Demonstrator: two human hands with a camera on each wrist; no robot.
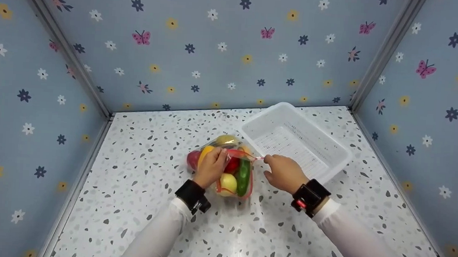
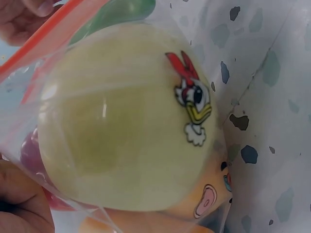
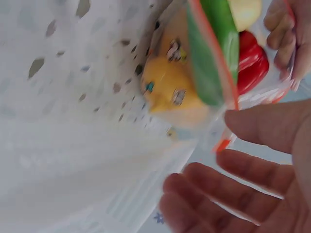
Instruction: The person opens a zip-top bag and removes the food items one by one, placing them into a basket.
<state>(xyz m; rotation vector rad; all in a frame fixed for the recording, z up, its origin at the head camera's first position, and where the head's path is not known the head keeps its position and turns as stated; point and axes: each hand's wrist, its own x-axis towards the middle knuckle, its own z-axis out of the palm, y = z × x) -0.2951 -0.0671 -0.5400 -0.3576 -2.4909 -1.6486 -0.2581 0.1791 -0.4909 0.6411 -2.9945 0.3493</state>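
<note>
A clear zip bag (image 1: 250, 181) with a red-orange edge lies on the table, filled with toy-like produce. Inside show a green cucumber (image 1: 243, 176), a red bell pepper (image 3: 250, 63), a pale yellow round piece (image 2: 121, 116) printed with a cartoon duck, and a yellow-orange piece (image 3: 170, 85). A dark red round piece (image 1: 193, 160) lies at the bag's left. My left hand (image 1: 212, 165) grips the bag's edge between thumb and fingers. At the other end of the red strip is my right hand (image 1: 286, 171), its thumb and fingers spread apart around the orange strip end (image 3: 222, 144).
A white plastic basket (image 1: 335, 145) with a perforated bottom stands right behind the bag, close to my right hand. The speckled tabletop (image 1: 141, 194) is bounded by blue patterned panels (image 1: 225, 64) at the back and both sides.
</note>
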